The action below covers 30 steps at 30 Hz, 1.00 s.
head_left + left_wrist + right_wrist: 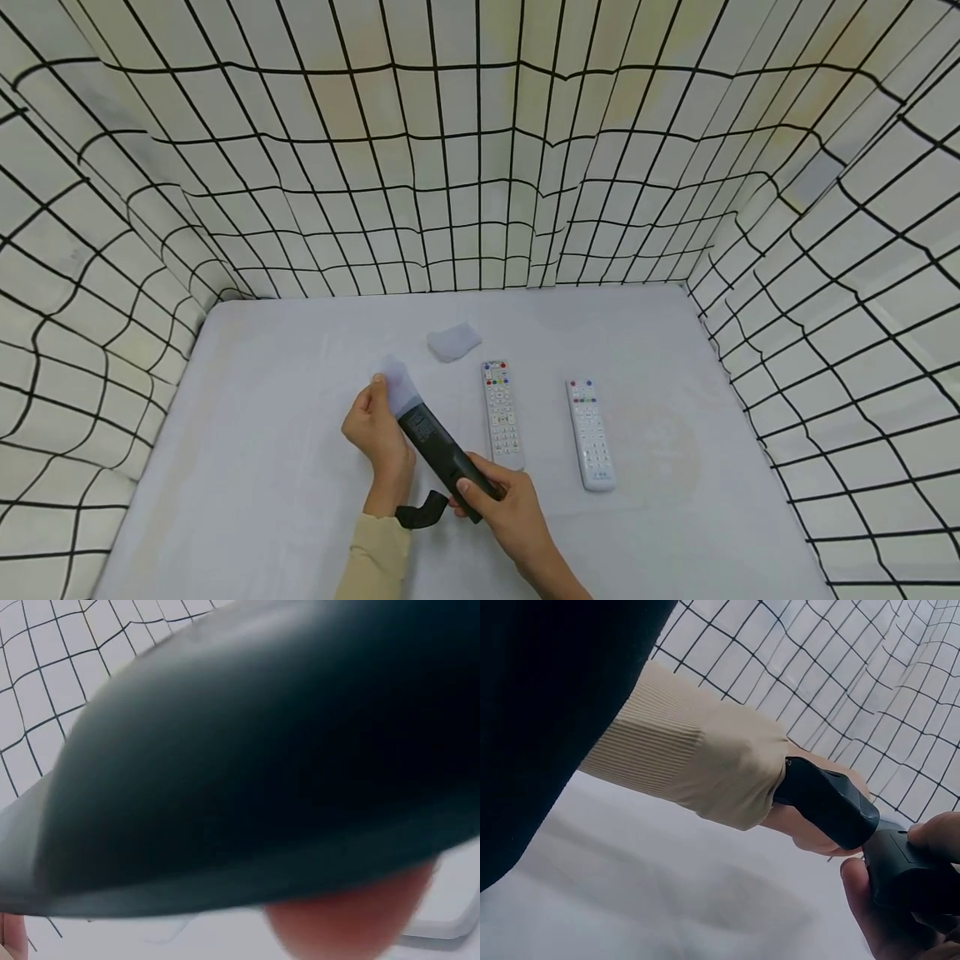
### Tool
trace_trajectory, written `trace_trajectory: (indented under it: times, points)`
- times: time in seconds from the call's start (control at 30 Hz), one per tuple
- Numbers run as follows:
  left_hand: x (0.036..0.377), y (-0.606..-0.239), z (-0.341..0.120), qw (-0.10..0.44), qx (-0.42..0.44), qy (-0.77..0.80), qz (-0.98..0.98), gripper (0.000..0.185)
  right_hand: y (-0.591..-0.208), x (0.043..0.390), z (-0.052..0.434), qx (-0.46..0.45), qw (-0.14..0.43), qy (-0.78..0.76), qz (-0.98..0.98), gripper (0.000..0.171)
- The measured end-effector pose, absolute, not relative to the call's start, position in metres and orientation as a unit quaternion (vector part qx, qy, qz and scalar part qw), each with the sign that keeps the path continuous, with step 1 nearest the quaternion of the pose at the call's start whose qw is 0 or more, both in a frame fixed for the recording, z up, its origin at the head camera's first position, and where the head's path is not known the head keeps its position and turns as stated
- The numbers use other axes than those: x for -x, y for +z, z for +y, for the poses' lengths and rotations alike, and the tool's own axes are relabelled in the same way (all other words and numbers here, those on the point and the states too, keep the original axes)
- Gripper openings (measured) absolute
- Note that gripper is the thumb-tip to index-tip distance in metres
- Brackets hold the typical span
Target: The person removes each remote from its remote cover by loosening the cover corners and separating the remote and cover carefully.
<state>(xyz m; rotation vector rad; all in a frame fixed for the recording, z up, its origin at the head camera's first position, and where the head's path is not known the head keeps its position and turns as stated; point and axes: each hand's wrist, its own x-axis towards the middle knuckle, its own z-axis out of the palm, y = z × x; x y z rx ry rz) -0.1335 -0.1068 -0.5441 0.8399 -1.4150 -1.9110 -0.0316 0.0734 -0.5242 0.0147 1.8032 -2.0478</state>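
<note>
A black remote control [435,443] slants across the front middle of the table, its back with a label facing up in the head view. My right hand [513,510] grips its lower end, thumb on top and fingers beneath. At the upper end a thin translucent plastic sleeve [403,389] covers the remote's tip and extends past it. My left hand [381,427] pinches the sleeve's side between thumb and fingers. Dark plastic of the remote [247,772] fills most of the left wrist view. In the right wrist view, fingers hold the remote's end [900,866].
Two white remote controls [502,412] lie to the right, buttons up, the nearer one close to my right hand. A folded translucent sleeve [453,342] rests farther back. A black wrist mount [422,511] juts from my left wrist. Black-gridded curtains [450,167] surround the white table [675,533].
</note>
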Motion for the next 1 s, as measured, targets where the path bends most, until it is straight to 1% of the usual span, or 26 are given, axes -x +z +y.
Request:
trace_trajectory:
  times: [0.07,0.23,0.3,0.43,0.6,0.77,1.0]
  points:
    - [0.135,-0.544,-0.114,0.311,-0.324,-0.723,-0.525,0.037,-0.524,0.031,0.075,-0.006,0.209,-0.733,0.647,0.052]
    - [0.144,-0.537,-0.139,0.365,-0.329,-0.72,-0.49,0.048,-0.526,0.029,0.088,-0.024,0.216,-0.727,0.651,0.058]
    - [0.147,-0.531,-0.144,0.365,-0.314,-0.724,-0.493,0.047,-0.527,0.031,0.094,-0.029,0.207,-0.725,0.656,0.06]
    - [0.149,-0.523,-0.144,0.329,-0.306,-0.735,-0.508,0.043,-0.528,0.035,0.1,-0.031,0.192,-0.726,0.659,0.062]
    - [0.151,-0.523,-0.144,0.298,-0.317,-0.739,-0.515,0.037,-0.528,0.039,0.1,-0.028,0.195,-0.728,0.657,0.062]
    - [0.159,-0.529,-0.152,0.229,-0.315,-0.74,-0.549,0.036,-0.528,0.042,0.101,-0.027,0.183,-0.727,0.661,0.058]
    - [0.179,-0.543,-0.17,0.147,-0.31,-0.727,-0.595,0.035,-0.528,0.041,0.102,-0.022,0.189,-0.729,0.658,0.059]
